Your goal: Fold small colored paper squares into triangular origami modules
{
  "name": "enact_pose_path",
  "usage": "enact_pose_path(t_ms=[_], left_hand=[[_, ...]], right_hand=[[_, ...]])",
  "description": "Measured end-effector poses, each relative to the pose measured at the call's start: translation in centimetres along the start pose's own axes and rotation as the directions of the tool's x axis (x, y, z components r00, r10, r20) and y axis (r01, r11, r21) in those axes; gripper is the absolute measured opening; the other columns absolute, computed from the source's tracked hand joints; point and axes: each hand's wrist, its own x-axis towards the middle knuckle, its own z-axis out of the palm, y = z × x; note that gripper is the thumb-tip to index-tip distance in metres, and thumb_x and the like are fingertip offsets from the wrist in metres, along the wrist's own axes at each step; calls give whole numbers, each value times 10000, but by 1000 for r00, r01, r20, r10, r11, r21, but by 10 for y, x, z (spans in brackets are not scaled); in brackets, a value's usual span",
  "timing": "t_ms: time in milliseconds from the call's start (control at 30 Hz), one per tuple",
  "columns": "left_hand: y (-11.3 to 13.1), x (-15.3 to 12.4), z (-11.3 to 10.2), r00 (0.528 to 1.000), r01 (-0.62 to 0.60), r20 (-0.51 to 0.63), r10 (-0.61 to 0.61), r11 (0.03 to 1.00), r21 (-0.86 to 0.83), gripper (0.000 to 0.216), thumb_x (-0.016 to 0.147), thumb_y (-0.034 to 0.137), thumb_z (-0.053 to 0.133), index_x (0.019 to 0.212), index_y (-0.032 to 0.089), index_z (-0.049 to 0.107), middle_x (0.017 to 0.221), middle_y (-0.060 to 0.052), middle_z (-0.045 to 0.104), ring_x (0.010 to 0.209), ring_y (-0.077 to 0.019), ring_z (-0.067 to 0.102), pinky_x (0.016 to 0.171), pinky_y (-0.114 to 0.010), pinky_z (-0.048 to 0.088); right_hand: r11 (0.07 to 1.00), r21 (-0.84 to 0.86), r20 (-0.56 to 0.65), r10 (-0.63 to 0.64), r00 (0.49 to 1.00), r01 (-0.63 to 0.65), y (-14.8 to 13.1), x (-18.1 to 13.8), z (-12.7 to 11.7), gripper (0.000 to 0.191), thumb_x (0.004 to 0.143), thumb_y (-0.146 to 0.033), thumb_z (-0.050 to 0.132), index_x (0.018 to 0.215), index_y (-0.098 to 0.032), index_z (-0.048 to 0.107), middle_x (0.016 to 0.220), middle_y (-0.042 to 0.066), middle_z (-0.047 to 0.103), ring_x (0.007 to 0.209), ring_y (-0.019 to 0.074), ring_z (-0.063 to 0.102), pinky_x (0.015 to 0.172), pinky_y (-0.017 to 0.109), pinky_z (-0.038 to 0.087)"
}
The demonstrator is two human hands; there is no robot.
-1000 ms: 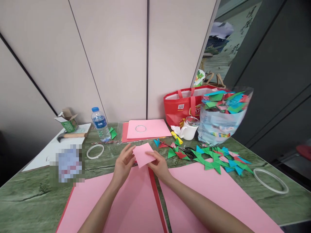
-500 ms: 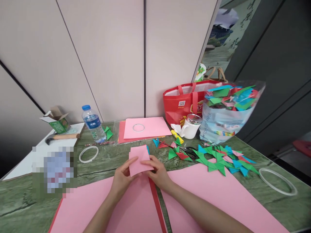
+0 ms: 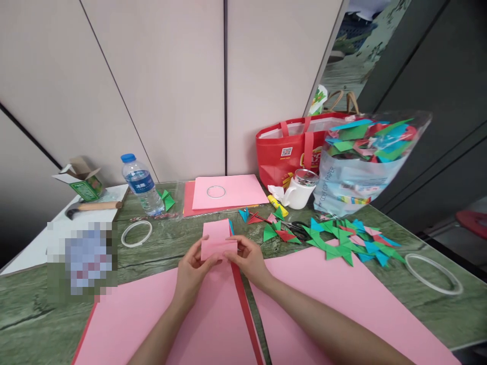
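Spanning large pink sheets (image 3: 129, 304) with both forearms, with folded green pieces (image 3: 331, 248) to the right of the right hand (image 3: 243, 256). Clamping that and the left hand (image 3: 193, 257) on opposite ends of 1 small pink paper (image 3: 219, 249), between the 2. Cannot tell whether joined to the pink piece (image 3: 216, 229) just beyond the fingertips. Probably light, thin, quick to crease and tear; best pinched gently at both side edges, with thumbs on the near face.
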Motion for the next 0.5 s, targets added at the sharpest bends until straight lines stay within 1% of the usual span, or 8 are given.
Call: enact_pose_path(t_ms=[67, 133, 233, 367, 500], left_hand=[[-4, 2, -2, 1000, 28, 2, -28, 1000, -7, 484, 626, 352, 661, 1048, 131, 576, 910, -85, 687, 809, -238, 638, 722, -340, 522], [-8, 3, -4, 999, 39, 5, -39, 998, -47, 401, 624, 364, 657, 948, 131, 621, 909, -89, 688, 801, -238, 640, 705, -341, 525], [-11, 4, -4, 998, 58, -11, -59, 996, -71, 375, 596, 367, 677, 886, 132, 639, 895, -84, 692, 777, -238, 644, 664, -336, 535], [-11, 3, -4, 997, 52, -46, -55, 996, -67, 354, 590, 377, 681, 840, 128, 646, 865, -78, 698, 765, -236, 644, 633, -320, 540], [-10, 2, -3, 996, 51, -68, -58, 994, -94, 328, 573, 352, 700, 802, 124, 651, 821, -74, 703, 731, -229, 648, 611, -306, 544]], right_hand=[[1000, -19, -1, 4, 1000, -4, 2, 0, -1, 298, 629, -332, 652, 874, -202, 544, 766, 23, 590, 637, 153, 559, 529, 253, 482], [1000, -19, -8, -5, 1000, 4, 4, 0, -1, 325, 628, -321, 653, 909, -210, 533, 760, 13, 592, 637, 150, 558, 523, 244, 474], [998, -54, -11, -21, 1000, 20, 6, 0, -2, 326, 637, -310, 648, 933, -220, 544, 742, 3, 588, 622, 139, 550, 514, 231, 458], [994, -103, -30, -21, 999, 18, 7, 0, -3, 283, 637, -317, 647, 892, -214, 579, 691, 0, 577, 579, 127, 523, 492, 220, 438], [998, -68, -9, -11, 1000, 10, 7, -1, -3, 270, 643, -305, 646, 883, -205, 572, 666, -11, 555, 562, 115, 503, 502, 221, 440]])
